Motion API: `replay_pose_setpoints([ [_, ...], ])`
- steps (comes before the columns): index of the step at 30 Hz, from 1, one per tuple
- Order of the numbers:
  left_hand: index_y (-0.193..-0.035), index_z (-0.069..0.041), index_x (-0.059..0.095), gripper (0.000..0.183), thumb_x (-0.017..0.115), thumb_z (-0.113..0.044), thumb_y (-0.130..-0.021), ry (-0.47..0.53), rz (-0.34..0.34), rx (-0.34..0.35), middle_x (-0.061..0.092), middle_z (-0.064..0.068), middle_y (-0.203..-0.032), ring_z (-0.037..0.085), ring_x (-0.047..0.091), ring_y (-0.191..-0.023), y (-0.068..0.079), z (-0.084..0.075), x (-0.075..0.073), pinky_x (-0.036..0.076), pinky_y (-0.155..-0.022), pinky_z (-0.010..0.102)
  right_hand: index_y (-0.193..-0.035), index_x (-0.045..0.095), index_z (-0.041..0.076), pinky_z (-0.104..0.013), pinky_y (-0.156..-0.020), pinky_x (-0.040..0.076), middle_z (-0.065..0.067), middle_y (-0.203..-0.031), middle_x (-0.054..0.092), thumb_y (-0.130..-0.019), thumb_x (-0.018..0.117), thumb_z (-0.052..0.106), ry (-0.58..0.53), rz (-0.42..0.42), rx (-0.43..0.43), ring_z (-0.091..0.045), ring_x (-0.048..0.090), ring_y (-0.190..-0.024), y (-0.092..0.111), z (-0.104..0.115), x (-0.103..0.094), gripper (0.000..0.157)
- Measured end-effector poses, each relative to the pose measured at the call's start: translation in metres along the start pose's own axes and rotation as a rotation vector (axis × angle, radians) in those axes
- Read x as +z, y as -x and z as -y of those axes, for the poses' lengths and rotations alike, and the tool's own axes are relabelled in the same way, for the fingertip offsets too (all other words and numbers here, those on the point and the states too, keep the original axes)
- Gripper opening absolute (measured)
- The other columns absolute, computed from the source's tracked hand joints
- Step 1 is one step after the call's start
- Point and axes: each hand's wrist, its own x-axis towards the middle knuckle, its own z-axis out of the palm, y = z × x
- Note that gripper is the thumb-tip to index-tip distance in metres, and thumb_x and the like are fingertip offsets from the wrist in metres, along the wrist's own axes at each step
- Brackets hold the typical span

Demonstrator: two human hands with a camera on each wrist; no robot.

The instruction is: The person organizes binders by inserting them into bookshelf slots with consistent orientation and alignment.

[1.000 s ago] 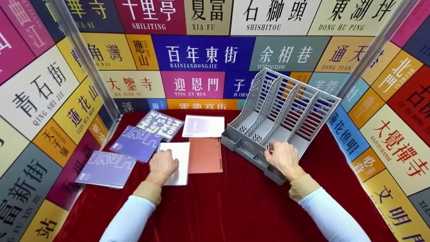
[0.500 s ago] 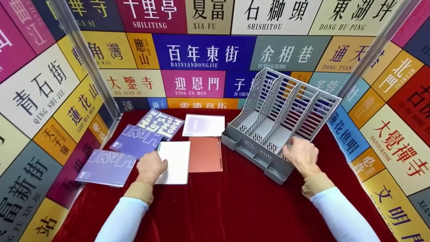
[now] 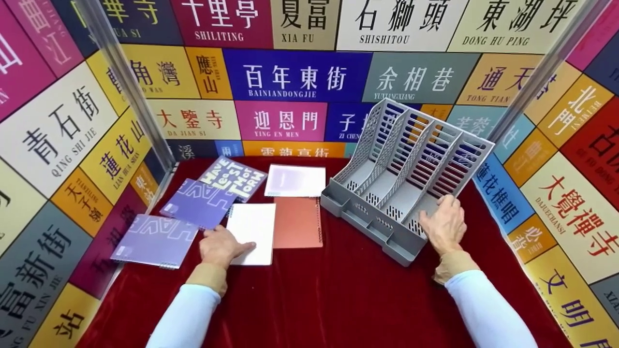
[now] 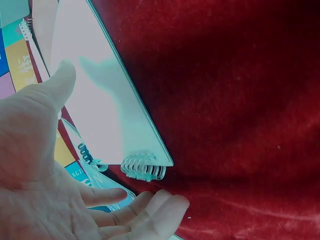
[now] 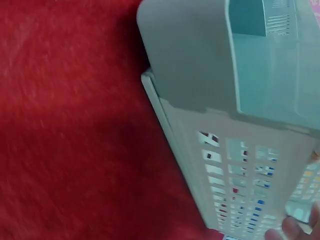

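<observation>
My left hand (image 3: 220, 245) is at the left edge of a white spiral notebook (image 3: 256, 227), its thumb extended over the cover. In the left wrist view the palm is uncovered and the loose fingers (image 4: 160, 210) lie below the notebook's wire binding (image 4: 144, 166). On the right stands a grey file rack (image 3: 387, 208) with several upright dividers and a low front tray. My right hand (image 3: 445, 223) holds its right side wall (image 5: 235, 155), thumb toward the inside. Only fingertips (image 5: 291, 227) show at the wall's edge in the right wrist view.
Two purple notebooks (image 3: 152, 241) and a lettered one (image 3: 234, 179) lie at the left. An orange notebook (image 3: 297, 222) is beside the white one, and a pale lilac-and-white one (image 3: 296, 181) lies behind. Red cloth (image 3: 309, 299) covers the table; printed panels (image 3: 290, 75) surround it.
My left hand has slid left off the middle of the white notebook, its thumb now stretched over it. My right hand has moved right along the rack's front to its right side wall.
</observation>
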Motion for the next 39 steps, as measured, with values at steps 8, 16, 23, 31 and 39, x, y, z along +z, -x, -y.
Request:
replay_pose_setpoints([
  [8,-0.149,0.022,0.043,0.13,0.093,-0.073,-0.075,0.039,0.031,-0.028,0.059,0.046,-0.133,0.05,0.071,-0.118,-0.014,-0.003,0.005,0.068,-0.081,0.057,-0.13,0.05,0.007,-0.07,-0.091,0.055,-0.024,-0.128,0.064,-0.092,0.081,0.02,-0.109,-0.093,0.125,-0.052,0.066,-0.116,0.007,-0.002,0.011,0.051],
  [16,-0.145,0.02,0.045,0.128,0.092,-0.076,-0.074,0.0,0.065,-0.07,0.071,0.039,-0.121,0.043,0.075,-0.102,-0.025,-0.005,0.004,0.062,-0.066,0.051,-0.15,0.029,0.01,-0.07,-0.094,0.057,-0.029,-0.149,0.056,-0.095,0.077,0.027,-0.188,0.024,0.325,-0.061,0.067,-0.122,0.005,-0.001,0.013,0.075],
  [23,-0.139,0.014,0.058,0.112,0.098,-0.066,-0.072,0.128,0.051,-0.072,0.076,0.032,-0.126,0.039,0.078,-0.107,-0.025,-0.002,0.006,0.065,-0.082,0.054,-0.171,0.015,-0.004,-0.069,-0.129,0.041,-0.042,-0.166,0.043,-0.098,0.067,0.037,-0.165,0.281,0.431,-0.062,0.047,-0.152,0.0,-0.005,0.01,0.099],
  [31,-0.129,0.006,0.07,0.077,0.099,-0.046,-0.079,0.462,0.054,-0.049,0.077,0.028,-0.125,0.039,0.074,-0.108,-0.025,0.015,-0.001,0.063,-0.096,0.055,-0.141,0.055,-0.013,-0.064,-0.126,0.044,-0.04,-0.149,0.06,-0.092,0.045,0.019,-0.16,0.344,0.464,-0.056,0.055,-0.146,-0.001,-0.008,0.006,0.06],
  [39,-0.144,0.009,0.058,0.062,0.082,-0.024,-0.096,0.798,0.222,-0.034,0.075,0.02,-0.117,0.022,0.074,-0.088,-0.017,0.009,-0.015,0.068,-0.078,0.041,-0.141,0.059,-0.014,-0.062,-0.125,0.046,-0.04,-0.15,0.062,-0.094,0.044,0.019,-0.141,0.342,0.482,-0.055,0.058,-0.144,-0.001,-0.008,0.011,0.059],
])
